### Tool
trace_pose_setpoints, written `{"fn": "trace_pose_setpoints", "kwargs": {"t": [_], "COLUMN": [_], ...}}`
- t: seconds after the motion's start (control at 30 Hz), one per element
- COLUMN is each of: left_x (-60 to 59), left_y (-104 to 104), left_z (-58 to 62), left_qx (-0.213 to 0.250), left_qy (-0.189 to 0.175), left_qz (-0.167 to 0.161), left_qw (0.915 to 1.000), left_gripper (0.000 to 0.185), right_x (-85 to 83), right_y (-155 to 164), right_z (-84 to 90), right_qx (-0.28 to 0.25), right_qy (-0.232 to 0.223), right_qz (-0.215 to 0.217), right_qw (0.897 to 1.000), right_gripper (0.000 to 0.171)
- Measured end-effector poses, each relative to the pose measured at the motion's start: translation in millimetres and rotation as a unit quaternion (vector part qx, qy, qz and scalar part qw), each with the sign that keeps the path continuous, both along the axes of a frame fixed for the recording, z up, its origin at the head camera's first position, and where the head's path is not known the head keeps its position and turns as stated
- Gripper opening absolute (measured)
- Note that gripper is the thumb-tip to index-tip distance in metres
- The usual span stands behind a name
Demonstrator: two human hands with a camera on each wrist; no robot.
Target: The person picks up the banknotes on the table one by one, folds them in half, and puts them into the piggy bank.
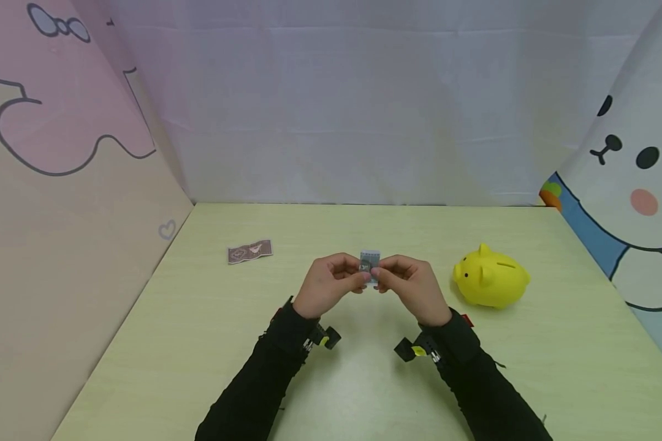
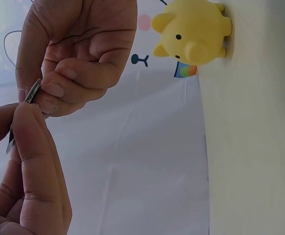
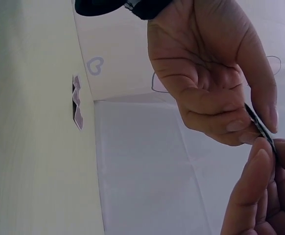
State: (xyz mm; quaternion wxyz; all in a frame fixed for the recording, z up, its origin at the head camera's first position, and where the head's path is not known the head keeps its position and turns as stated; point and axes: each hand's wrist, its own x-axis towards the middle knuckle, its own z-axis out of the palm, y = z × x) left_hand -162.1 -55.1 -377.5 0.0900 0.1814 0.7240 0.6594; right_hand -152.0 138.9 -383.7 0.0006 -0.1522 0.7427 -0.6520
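A small folded grey-green banknote (image 1: 370, 258) is held up between both hands in front of the body. My left hand (image 1: 327, 283) pinches its left edge between thumb and fingers, and my right hand (image 1: 415, 285) pinches the right edge the same way. Seen edge-on in the left wrist view, the folded note (image 2: 33, 90) looks thin, its layers pressed together. Away to the left lies a creased brown banknote (image 1: 250, 252), flat in the head view but with raised folds in the right wrist view. Right of the hands stands a yellow piggy bank (image 1: 491, 277) with a slot in its back.
The pale wooden table (image 1: 209, 367) carries these things. A white curtain (image 1: 342, 110) hangs along its back edge. Printed cloth panels with cartoon figures stand at the left and right sides. Small cameras are strapped at both wrists over black sleeves (image 1: 254, 380).
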Motion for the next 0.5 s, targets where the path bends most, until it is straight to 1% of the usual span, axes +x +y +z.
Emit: {"fn": "trace_pose_setpoints", "kwargs": {"t": [0.2, 0.27, 0.5], "left_x": [-0.8, -1.0, -2.0], "left_y": [-2.3, -3.1, -5.2], "left_z": [2.3, 3.3, 4.2], "left_qx": [0.023, 0.029, 0.042], "left_qy": [-0.005, -0.006, -0.025], "left_qz": [0.009, 0.009, -0.003], "left_qw": [0.9997, 0.9995, 0.9988], "left_gripper": [0.021, 0.022, 0.022], "right_x": [-1.2, -1.5, -1.8], "right_y": [0.7, 0.9, 1.6], "right_z": [-0.8, -1.2, -1.6], "right_qx": [0.004, 0.002, -0.002], "right_qy": [-0.001, -0.002, -0.004], "right_qz": [-0.005, -0.007, -0.012], "right_qw": [1.000, 1.000, 1.000], "right_gripper": [0.017, 0.018, 0.018]}}
